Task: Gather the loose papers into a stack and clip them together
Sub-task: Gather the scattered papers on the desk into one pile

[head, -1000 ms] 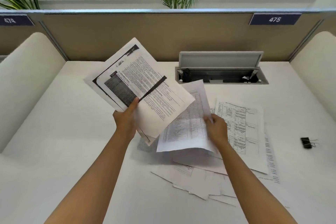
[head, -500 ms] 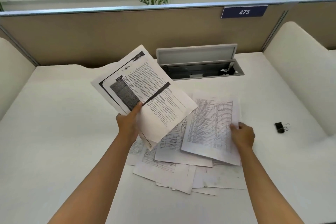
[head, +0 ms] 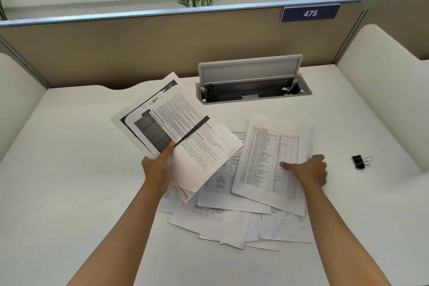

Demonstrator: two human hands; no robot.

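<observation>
My left hand (head: 156, 169) grips a small bundle of printed sheets (head: 183, 132), held tilted above the desk with the thumb on top. My right hand (head: 308, 170) pinches the right edge of a sheet with a printed table (head: 269, 160), thumb on top, which lies on the pile. Several loose papers (head: 222, 216) lie fanned out under and in front of both hands. A black binder clip (head: 358, 161) sits on the desk to the right of my right hand, apart from the papers.
White desk (head: 69, 169) with beige partition behind and rounded white side panels left and right. An open cable hatch (head: 250, 88) with raised lid sits at the back centre. A "475" sign and a plant are beyond the partition.
My right hand has shifted right across the pile and now pinches the table sheet at its right edge. The left hand still holds its bundle up. The camera view has swung right.
</observation>
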